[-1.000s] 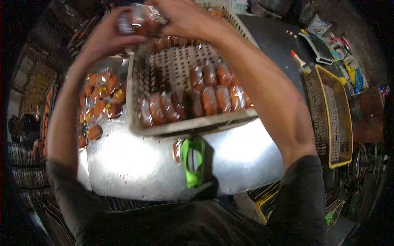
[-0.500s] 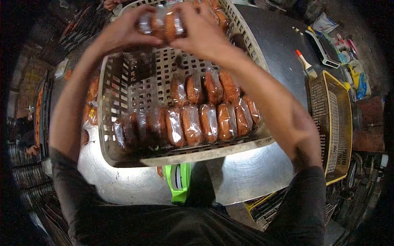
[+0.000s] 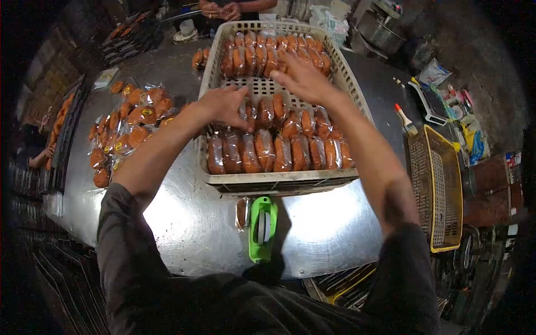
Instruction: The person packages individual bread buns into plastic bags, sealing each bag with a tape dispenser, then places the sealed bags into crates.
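A pale plastic crate (image 3: 279, 178) holds rows of brown baked pieces in clear wrappers. Two rows stand at its far end, two more at its near end, and the slotted floor shows between them. My left hand (image 3: 224, 106) is over the left side, fingers apart, beside the wrapped pieces (image 3: 264, 111) of the inner near row. Above the far rows on the right, my right hand (image 3: 301, 78) is spread with nothing visible in it.
Loose wrapped pieces (image 3: 137, 114) are heaped left of the crate. A green tape dispenser (image 3: 257, 231) stands in front, beside one wrapped piece (image 3: 242, 213). At right are a brush (image 3: 403, 114) and a yellow crate (image 3: 459, 190). Another person's hands (image 3: 220, 10) show beyond the crate.
Both hands have come down and nearer, parted, and let go of the wrapped pieces they held between them. The view has shifted, showing the crate's far rows and the heap at left.
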Demonstrator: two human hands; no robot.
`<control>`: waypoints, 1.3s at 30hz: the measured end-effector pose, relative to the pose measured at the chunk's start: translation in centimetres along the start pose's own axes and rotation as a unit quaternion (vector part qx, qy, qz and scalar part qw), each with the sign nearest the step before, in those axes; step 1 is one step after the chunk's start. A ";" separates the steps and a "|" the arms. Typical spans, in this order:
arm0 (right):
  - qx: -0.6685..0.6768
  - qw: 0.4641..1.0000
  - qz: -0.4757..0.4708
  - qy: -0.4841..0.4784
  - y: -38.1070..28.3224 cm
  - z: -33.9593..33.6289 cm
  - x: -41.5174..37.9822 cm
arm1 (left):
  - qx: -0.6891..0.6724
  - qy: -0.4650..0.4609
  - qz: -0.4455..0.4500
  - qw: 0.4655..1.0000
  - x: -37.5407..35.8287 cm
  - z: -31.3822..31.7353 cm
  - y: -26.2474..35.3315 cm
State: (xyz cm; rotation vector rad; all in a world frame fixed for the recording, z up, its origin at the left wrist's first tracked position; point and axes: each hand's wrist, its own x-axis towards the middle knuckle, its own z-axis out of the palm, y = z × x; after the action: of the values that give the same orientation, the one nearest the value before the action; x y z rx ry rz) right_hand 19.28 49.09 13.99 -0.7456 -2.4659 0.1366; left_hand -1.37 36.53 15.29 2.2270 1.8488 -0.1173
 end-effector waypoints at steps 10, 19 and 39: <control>-0.019 0.927 0.067 -0.369 -6.1 0.9 -1.1 | -0.097 0.060 -0.092 0.989 0.0 -0.6 -0.3; 0.156 0.976 0.154 0.008 4.8 -4.7 -5.4 | -0.243 -0.181 -0.053 0.951 5.6 1.3 -3.3; 0.141 0.856 0.429 0.251 -4.2 -13.1 -40.6 | -0.139 -0.129 -0.045 0.981 6.4 -1.8 -1.6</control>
State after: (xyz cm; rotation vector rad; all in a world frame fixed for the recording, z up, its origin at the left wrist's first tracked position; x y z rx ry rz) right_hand 52.35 22.90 6.55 -1.4739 -1.4364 0.5404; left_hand -1.88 43.38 15.45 1.8459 1.7087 -0.1461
